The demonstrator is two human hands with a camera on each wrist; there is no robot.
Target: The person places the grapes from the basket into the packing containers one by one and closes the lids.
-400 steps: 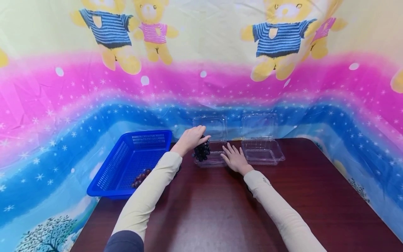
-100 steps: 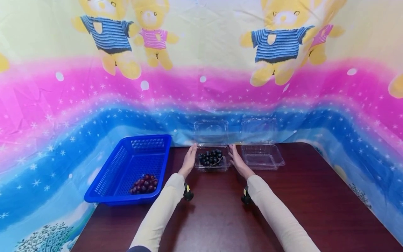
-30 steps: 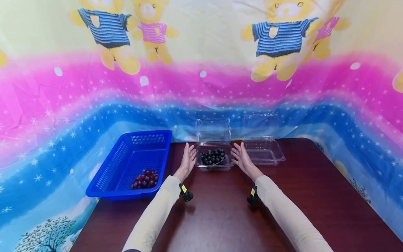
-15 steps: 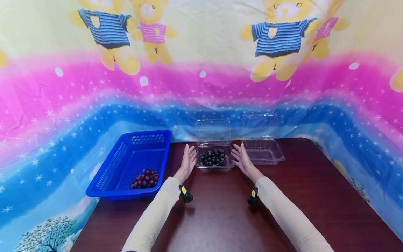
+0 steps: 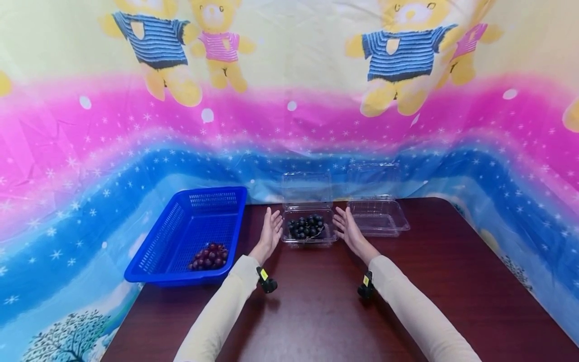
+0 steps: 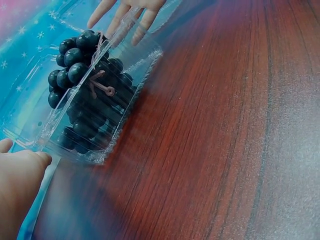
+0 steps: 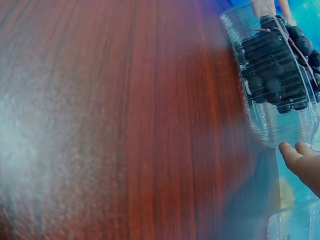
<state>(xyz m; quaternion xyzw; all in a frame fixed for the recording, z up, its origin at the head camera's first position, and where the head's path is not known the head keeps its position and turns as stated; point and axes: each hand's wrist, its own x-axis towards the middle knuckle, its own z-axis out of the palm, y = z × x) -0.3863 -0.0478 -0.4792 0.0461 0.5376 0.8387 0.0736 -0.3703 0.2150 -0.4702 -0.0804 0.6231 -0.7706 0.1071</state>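
A bunch of black grapes (image 5: 305, 227) lies in the base of a clear plastic clamshell box (image 5: 309, 241), whose lid (image 5: 307, 190) stands raised behind it. My left hand (image 5: 270, 231) is at the box's left side, fingers extended and palm facing in. On the opposite side my right hand (image 5: 349, 232) mirrors it, fingers straight. Neither hand holds anything; whether the fingertips touch the box walls is hard to tell. In the left wrist view, a stem shows on the grapes (image 6: 75, 75). The right wrist view shows them (image 7: 272, 65) through the ribbed clear wall.
A blue perforated basket (image 5: 158, 274) stands at the left with a bunch of red grapes (image 5: 209, 256) in its near right corner. To the right is a second clear clamshell box (image 5: 377, 221), lid up, without fruit. A patterned cloth (image 5: 289, 136) rises behind the dark wooden table (image 5: 312, 311).
The black grapes, earlier gripped by my left hand above the box, now lie inside it. Since then both hands have spread slightly apart and the box sits a little further right. The last second is nearly still.
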